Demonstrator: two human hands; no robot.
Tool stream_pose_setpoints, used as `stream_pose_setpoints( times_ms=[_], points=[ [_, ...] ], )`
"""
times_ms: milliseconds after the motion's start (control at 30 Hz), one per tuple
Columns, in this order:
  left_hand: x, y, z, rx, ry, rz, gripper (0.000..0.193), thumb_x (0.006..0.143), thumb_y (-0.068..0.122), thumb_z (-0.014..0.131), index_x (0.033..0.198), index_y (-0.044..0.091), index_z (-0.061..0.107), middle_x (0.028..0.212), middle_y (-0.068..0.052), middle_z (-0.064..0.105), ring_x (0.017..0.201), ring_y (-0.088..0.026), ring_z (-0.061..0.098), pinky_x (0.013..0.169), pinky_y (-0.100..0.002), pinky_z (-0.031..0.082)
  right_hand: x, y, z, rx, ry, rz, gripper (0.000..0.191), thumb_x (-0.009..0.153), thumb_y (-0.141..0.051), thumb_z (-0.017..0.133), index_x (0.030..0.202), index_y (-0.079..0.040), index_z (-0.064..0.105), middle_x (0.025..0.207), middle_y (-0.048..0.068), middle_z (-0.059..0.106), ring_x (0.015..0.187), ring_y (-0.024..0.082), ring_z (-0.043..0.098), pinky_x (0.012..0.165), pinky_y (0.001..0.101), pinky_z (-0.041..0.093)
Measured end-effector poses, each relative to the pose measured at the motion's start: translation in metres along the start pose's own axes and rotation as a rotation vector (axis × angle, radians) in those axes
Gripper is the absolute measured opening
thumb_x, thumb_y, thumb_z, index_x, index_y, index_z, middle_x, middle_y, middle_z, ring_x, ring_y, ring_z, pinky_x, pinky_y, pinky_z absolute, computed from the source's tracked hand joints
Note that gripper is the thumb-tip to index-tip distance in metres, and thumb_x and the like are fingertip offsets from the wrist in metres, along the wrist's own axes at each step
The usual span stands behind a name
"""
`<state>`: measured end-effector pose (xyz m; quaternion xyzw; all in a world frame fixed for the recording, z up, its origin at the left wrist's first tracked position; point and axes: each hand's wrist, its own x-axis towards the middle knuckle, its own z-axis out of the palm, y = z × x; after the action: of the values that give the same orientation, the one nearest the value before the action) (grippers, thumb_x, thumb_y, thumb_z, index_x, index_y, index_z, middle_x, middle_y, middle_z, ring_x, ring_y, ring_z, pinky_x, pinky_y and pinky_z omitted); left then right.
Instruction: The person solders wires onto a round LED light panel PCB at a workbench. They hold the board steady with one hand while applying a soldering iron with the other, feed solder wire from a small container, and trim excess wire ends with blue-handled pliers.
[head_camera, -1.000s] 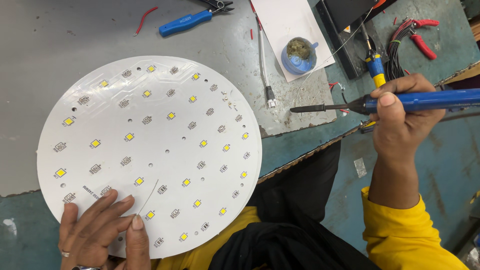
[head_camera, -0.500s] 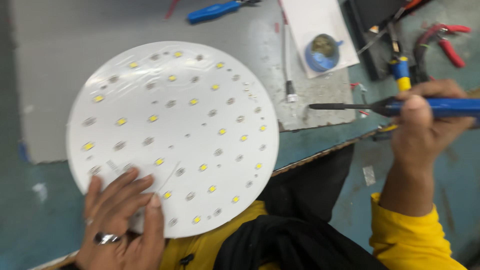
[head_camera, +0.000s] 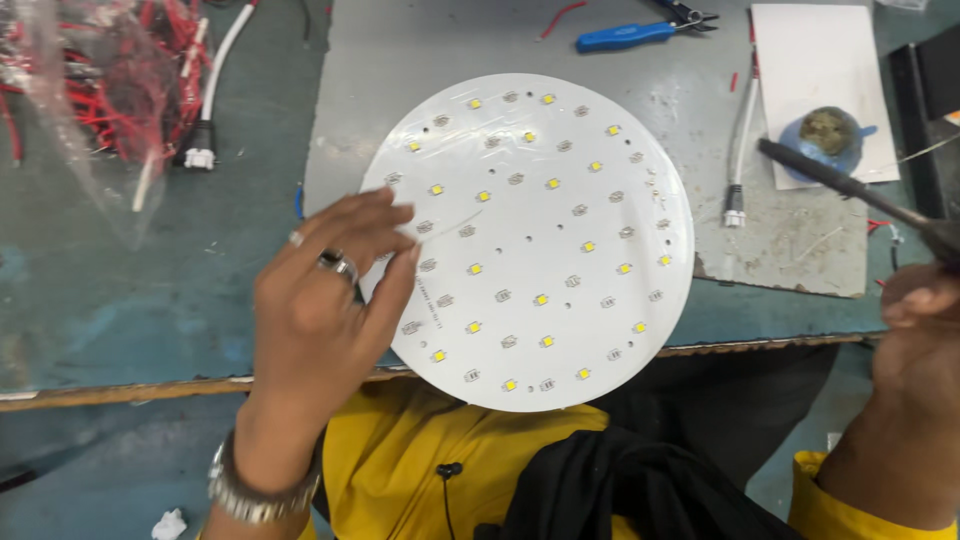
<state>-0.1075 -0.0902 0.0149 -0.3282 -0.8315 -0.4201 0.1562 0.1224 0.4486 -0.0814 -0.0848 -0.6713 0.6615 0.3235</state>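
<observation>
- Your left hand (head_camera: 320, 300) lies open, fingertips on the round white LED board (head_camera: 535, 240) on the grey mat (head_camera: 400, 60).
- Your right hand (head_camera: 915, 380) grips the soldering iron (head_camera: 850, 190) (tip off the board); many pads look unfilled, so soldering seems unfinished.

Pretty worn teal tabletop (head_camera: 120, 300), scuffed paint all over and a chipped wooden strip along the near edge. A grey metal sheet (head_camera: 400, 90) lies flat on it toward the far side, stained and scratched on its right part. Lighting is even and soft, no hard shadows.
</observation>
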Motion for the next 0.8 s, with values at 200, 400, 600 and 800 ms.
stream_pose_setpoints(
  times_ms=[200, 400, 600, 800],
  points=[
    [0.025, -0.004, 0.016, -0.095, -0.086, 0.086, 0.008, 0.093, 0.003, 0.075, 0.097, 0.001, 0.069, 0.114, -0.012, 0.074, 0.121, -0.03, 0.069, 0.111, -0.047, 0.053, -0.025, -0.016, 0.058, 0.172, -0.002, -0.024, 0.039, 0.121, -0.04, 0.05, 0.127, -0.003, 0.06, 0.084, 0.009, 0.061, 0.066, 0.014, 0.052, 0.061, 0.0199, 0.038],
    [0.042, -0.003, 0.043, -0.064, -0.133, 0.22, 0.006, 0.095, 0.006, 0.075, 0.097, 0.002, 0.07, 0.112, -0.008, 0.074, 0.121, -0.027, 0.067, 0.115, -0.049, 0.046, -0.025, -0.022, 0.073, 0.094, 0.126, -0.098, 0.029, 0.119, -0.031, 0.055, 0.12, -0.003, 0.058, 0.09, 0.009, 0.059, 0.063, 0.013, 0.045, 0.061, 0.022, 0.03],
    [0.02, -0.006, 0.02, -0.037, -0.117, 0.089, 0.005, 0.091, 0.007, 0.076, 0.094, 0.004, 0.072, 0.111, -0.008, 0.075, 0.122, -0.028, 0.067, 0.115, -0.051, 0.045, -0.035, -0.017, 0.047, 0.139, 0.207, -0.098, 0.027, 0.115, -0.029, 0.059, 0.115, -0.001, 0.059, 0.079, 0.005, 0.051, 0.062, 0.013, 0.041, 0.059, 0.0221, 0.027],
    [-0.022, -0.002, -0.001, -0.051, 0.015, -0.09, 0.008, 0.089, 0.003, 0.076, 0.095, 0.004, 0.07, 0.113, -0.01, 0.075, 0.123, -0.03, 0.069, 0.118, -0.052, 0.046, -0.037, -0.001, 0.022, 0.061, 0.061, -0.137, 0.038, 0.116, -0.037, 0.057, 0.109, 0.0, 0.059, 0.077, 0.005, 0.048, 0.063, 0.013, 0.041, 0.065, 0.0234, 0.033]
  ],
)
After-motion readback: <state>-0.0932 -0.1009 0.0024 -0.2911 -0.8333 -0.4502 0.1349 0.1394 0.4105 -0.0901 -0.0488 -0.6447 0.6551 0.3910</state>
